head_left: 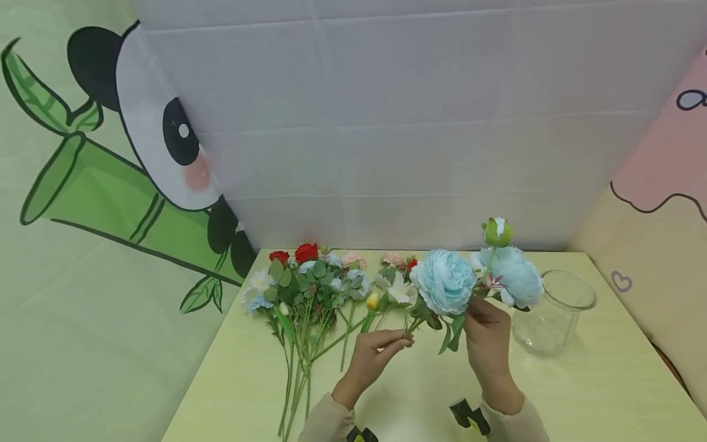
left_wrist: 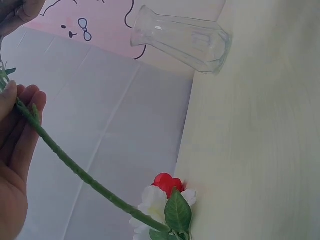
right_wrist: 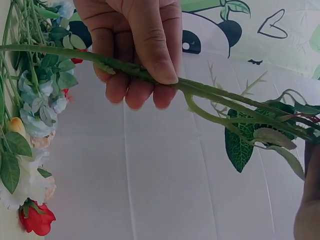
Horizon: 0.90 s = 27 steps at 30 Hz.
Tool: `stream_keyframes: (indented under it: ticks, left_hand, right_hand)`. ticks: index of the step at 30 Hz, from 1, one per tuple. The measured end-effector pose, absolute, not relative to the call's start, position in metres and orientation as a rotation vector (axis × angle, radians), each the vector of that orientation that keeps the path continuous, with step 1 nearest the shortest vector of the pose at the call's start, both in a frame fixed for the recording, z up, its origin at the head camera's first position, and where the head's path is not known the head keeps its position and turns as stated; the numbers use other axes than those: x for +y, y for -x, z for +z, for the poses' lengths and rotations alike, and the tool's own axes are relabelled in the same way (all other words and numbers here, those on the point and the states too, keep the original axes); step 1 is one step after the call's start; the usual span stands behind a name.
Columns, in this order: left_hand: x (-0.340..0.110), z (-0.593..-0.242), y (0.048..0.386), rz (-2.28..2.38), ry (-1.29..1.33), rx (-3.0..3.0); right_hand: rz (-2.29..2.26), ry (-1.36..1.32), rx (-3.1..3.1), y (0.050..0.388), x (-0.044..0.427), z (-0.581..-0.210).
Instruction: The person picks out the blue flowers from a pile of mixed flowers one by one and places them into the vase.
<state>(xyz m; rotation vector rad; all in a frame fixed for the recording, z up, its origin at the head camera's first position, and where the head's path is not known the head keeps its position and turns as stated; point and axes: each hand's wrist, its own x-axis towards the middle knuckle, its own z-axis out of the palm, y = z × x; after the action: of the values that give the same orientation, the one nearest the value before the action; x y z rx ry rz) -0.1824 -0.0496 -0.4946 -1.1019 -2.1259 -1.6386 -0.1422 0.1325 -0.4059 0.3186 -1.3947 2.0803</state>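
In the head view, large light-blue peonies [head_left: 444, 282] and a green bud [head_left: 497, 232] are held up above the table. My right hand [head_left: 488, 341] grips their stems close below the flower heads. Lower down, my left hand [head_left: 378, 356] pinches the green stems [right_wrist: 220, 95] between thumb and fingers, as the right wrist view shows. Below that pinch the long stem [left_wrist: 82, 175] runs out past the left hand's fingers in the left wrist view. Leaves and blooms partly hide the right hand's fingertips.
A clear glass vase [head_left: 544, 331] stands on the table to the right of my right hand. On the left lies a pile of artificial flowers [head_left: 309, 288], red, white, blue and pink, stems toward me. A yellow tulip [head_left: 373, 301] and white flower [head_left: 400, 290] lie mid-table.
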Motion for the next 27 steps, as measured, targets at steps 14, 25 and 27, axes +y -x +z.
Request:
stream_keyframes:
  ticks: [14,25,27]
  left_hand:
    - [-0.061,-0.471,0.170,-1.630,0.709,-2.197]
    - [-0.068,-0.482,0.167,-1.630,0.656,-2.271]
    - [-0.069,-0.482,0.166,-1.621,0.654,-2.302]
  right_hand:
    - [1.849,-0.242,-1.199,0.144,0.139,-0.400]
    - [1.742,-0.150,-1.169,0.144,0.148,-0.399]
    - [1.646,-0.135,-1.227,0.146,0.151,-0.402]
